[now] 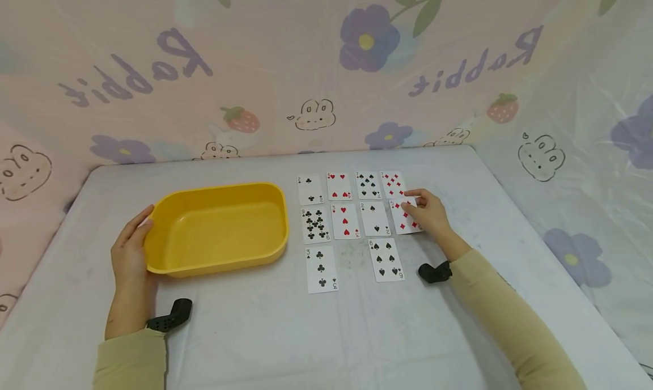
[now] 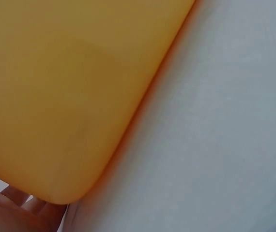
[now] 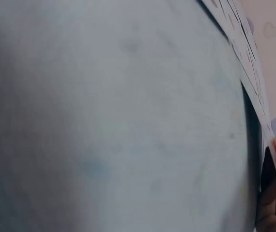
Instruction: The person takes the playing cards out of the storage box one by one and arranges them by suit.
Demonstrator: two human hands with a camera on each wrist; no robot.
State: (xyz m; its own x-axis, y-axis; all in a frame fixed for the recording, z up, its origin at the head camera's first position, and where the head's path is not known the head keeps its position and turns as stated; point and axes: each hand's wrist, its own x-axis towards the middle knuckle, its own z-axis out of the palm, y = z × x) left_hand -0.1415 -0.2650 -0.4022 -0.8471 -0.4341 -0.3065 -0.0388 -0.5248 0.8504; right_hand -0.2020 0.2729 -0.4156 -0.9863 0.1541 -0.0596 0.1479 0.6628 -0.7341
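Observation:
Between thumb and fingers, my right hand pinches the five of diamonds, a playing card at the right end of the middle row. The right wrist view shows the thumb over the card and fingers under its raised edge. Just above it lies the seven of diamonds, near my fingertips. My left hand grips the left end of a yellow plastic tub. In the left wrist view the tub wall fills much of the picture, with fingers at its lower corner.
Several face-up cards lie in rows right of the tub, among them the two of clubs, three of hearts, three of clubs and six of spades. Printed cloth stands behind the white table.

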